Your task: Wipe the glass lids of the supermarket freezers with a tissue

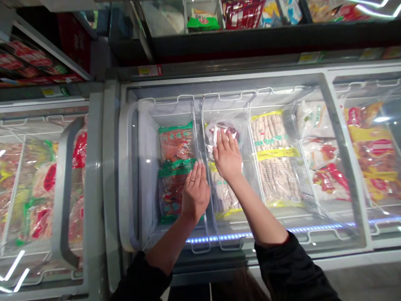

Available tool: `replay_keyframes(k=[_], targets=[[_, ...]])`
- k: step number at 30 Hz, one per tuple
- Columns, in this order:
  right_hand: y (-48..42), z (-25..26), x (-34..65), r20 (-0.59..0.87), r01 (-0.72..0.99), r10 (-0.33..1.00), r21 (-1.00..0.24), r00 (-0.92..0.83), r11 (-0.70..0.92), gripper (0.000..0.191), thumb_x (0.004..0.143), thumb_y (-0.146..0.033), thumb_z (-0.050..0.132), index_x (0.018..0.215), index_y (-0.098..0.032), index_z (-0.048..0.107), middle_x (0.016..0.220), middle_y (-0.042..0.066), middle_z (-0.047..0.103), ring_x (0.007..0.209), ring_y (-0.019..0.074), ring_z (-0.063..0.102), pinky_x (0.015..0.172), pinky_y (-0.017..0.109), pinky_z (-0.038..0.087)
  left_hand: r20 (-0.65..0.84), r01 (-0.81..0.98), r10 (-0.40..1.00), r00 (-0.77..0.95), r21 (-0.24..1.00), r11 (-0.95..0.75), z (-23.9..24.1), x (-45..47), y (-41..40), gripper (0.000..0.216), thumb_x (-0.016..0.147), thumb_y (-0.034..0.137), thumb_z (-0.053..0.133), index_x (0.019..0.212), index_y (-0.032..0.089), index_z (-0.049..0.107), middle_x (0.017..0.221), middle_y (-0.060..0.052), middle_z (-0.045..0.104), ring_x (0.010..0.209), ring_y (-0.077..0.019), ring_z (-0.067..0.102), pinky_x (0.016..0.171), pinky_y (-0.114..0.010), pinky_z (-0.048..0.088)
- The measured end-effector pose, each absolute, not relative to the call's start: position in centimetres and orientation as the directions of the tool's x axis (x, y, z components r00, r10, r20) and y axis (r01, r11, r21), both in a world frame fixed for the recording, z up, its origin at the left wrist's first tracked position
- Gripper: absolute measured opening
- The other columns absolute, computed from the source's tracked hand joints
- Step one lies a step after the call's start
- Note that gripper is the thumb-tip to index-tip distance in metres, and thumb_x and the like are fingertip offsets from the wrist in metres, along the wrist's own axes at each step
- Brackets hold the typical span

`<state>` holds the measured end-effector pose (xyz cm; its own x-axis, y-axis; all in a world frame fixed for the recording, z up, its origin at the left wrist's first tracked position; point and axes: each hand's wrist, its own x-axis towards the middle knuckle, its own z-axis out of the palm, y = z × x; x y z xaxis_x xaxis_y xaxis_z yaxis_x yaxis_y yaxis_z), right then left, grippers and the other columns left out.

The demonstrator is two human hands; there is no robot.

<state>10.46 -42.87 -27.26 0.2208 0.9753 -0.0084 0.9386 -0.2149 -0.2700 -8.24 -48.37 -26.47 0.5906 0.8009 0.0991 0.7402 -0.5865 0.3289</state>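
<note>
My left hand (196, 190) lies flat with fingers extended on the glass lid (232, 232) of a chest freezer, a ring on one finger. Beneath it, seen through the glass, are green-edged packs of reddish meat (176, 144). To the right, my right hand (227, 155) presses down on the same lid, fingers stretched forward. A crumpled white tissue (211, 140) appears pinned under its fingers and sticks out on their left side. Below that hand, inside the freezer, sits a round clear pack with dark red contents (237, 127).
White wire baskets divide the freezer; one holds yellow-banded packs of pale skewers (275, 167). A grey lid handle (127, 177) runs along the left. Another freezer with a curved handle (64, 196) stands farther left. Shelved packs (203, 19) line the back above a dark ledge.
</note>
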Motion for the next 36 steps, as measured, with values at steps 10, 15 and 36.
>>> replay_keyframes(k=[10, 15, 36], targets=[[-38.3, -27.3, 14.6, -0.039, 0.945, 0.989, -0.293, 0.140, -0.146, 0.064, 0.113, -0.037, 0.030, 0.174, -0.016, 0.031, 0.180, 0.009, 0.034, 0.168, 0.0316, 0.027, 0.136, 0.058, 0.027, 0.009, 0.716, 0.766, 0.643, 0.346, -0.606, -25.5, -8.6, -47.3, 0.069, 0.101, 0.011, 0.042, 0.169, 0.003, 0.033, 0.174, -0.017, 0.041, 0.166, -0.0251, 0.032, 0.136, -0.044, 0.036], [-41.6, -27.4, 12.0, 0.015, 0.916, 0.969, -0.329, 0.247, -0.228, 0.064, 0.114, -0.037, 0.027, 0.174, -0.016, 0.033, 0.177, 0.010, 0.040, 0.167, 0.0342, 0.030, 0.134, 0.062, 0.031, 0.022, 0.703, 0.743, 0.669, 0.307, -0.642, -24.2, -6.2, -40.0, 0.072, 0.100, 0.013, 0.045, 0.171, 0.008, 0.034, 0.176, -0.014, 0.039, 0.166, -0.0248, 0.034, 0.138, -0.046, 0.030], [-35.0, -26.8, 13.3, -0.076, 0.950, 0.997, -0.313, -0.013, -0.011, 0.061, 0.113, -0.036, 0.031, 0.171, -0.019, 0.041, 0.179, 0.004, 0.036, 0.168, 0.0286, 0.029, 0.137, 0.053, 0.027, 0.030, 0.786, 0.820, 0.572, 0.266, -0.558, -26.1, -2.7, -31.4, 0.063, 0.105, 0.015, 0.039, 0.167, 0.007, 0.040, 0.177, -0.013, 0.039, 0.166, -0.0232, 0.035, 0.138, -0.043, 0.030]])
